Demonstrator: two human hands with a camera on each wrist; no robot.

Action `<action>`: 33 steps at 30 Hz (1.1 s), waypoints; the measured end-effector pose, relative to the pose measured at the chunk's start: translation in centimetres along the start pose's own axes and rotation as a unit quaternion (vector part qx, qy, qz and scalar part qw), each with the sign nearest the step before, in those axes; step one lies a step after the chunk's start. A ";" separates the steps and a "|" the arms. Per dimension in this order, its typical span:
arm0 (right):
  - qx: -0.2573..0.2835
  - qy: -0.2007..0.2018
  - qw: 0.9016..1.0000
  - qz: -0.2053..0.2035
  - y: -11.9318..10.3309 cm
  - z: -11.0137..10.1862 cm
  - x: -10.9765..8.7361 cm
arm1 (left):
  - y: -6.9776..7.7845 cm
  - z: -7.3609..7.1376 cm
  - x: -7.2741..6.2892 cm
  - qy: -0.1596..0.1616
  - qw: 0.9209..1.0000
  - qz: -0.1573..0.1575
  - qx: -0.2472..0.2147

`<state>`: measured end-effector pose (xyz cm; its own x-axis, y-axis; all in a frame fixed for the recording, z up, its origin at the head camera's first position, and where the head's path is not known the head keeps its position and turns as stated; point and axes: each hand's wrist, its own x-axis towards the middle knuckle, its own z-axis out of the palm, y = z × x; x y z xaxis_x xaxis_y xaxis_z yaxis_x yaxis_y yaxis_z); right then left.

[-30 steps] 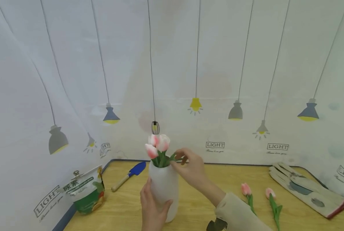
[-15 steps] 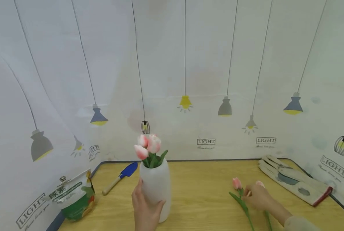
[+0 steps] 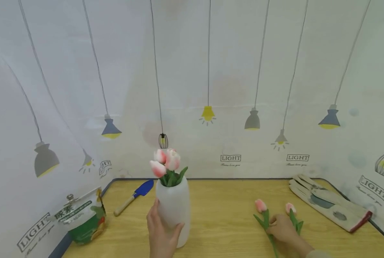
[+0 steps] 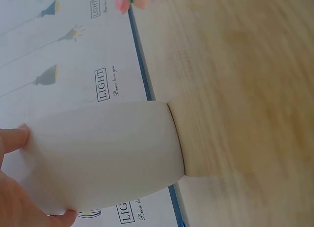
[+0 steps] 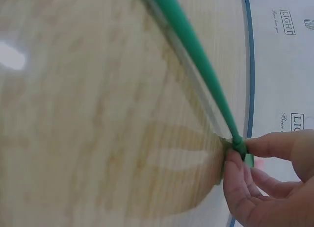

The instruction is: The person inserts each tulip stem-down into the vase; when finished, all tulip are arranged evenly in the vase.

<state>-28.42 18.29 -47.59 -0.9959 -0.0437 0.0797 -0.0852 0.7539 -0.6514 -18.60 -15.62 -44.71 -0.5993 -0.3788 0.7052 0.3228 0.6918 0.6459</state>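
Note:
A white vase (image 3: 174,204) stands upright on the wooden table, with several pink-and-white tulips (image 3: 166,163) in its mouth. My left hand (image 3: 162,229) grips the vase from the near left side, thumb and fingers around its wall; the left wrist view shows the vase's base (image 4: 171,138) at the tabletop. On the right, my right hand (image 3: 283,229) pinches the green stem (image 5: 206,70) of a pink tulip (image 3: 261,205) just below its leaves, low over the table. Another pink tulip (image 3: 290,208) lies just right of that hand, its lower stem hidden behind the hand.
A blue trowel (image 3: 135,197) with a wooden handle lies left of the vase. A clipped green-and-white bag (image 3: 83,218) stands at the left edge. Work gloves (image 3: 328,204) lie at the right back. A wall with printed lamps (image 3: 208,114) borders the table (image 3: 224,215).
My right hand has left the vase's mouth, moved right and down to the lying tulips, and now pinches the left one's stem. My left hand keeps its grip on the vase.

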 end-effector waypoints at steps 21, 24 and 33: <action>0.218 0.117 0.928 -0.279 -15.8 -4.7 0.4 | -0.1 -0.3 0.3 -0.020 0.999 -0.034 0.013; 0.287 0.143 0.886 -0.335 -20.4 -6.3 0.6 | -0.2 -0.2 0.5 -0.014 0.999 -0.032 0.013; 0.429 0.226 0.761 -0.430 -30.7 -8.3 -0.5 | -0.4 0.1 0.1 -0.012 0.999 -0.038 0.010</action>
<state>-25.09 0.59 -21.34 -0.4642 0.0969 0.8804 -0.8820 -0.1413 -0.4495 -18.89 -15.86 -44.89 -0.6385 -0.4169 0.6469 0.2601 0.6742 0.6913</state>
